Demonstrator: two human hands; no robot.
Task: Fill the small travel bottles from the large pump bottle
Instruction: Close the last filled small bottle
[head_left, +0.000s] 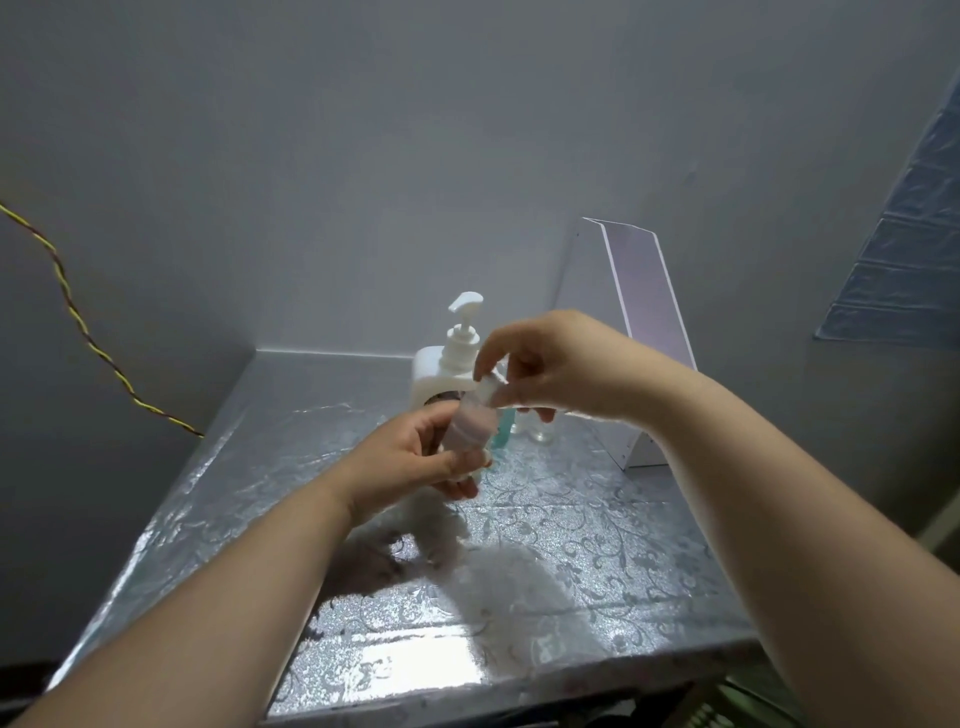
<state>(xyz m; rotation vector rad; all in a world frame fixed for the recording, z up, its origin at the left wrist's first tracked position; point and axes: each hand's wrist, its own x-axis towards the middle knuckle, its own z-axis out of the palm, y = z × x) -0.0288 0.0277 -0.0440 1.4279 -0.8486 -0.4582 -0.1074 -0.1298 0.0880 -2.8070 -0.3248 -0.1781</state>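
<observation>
The left hand (410, 457) curls around the small travel bottle (467, 428). Just above it, the right hand (550, 364) pinches the bottle's cap (488, 392). The bottle's long axis tilts, cap end up toward the right hand. The pump bottle (441, 371) stands upright just behind both hands.

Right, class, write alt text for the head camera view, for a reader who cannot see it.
A person's left hand holds a small travel bottle above a silver patterned table while the right hand pinches its white cap. Behind stand a large white pump bottle, more small bottles and a clear acrylic stand.
</observation>
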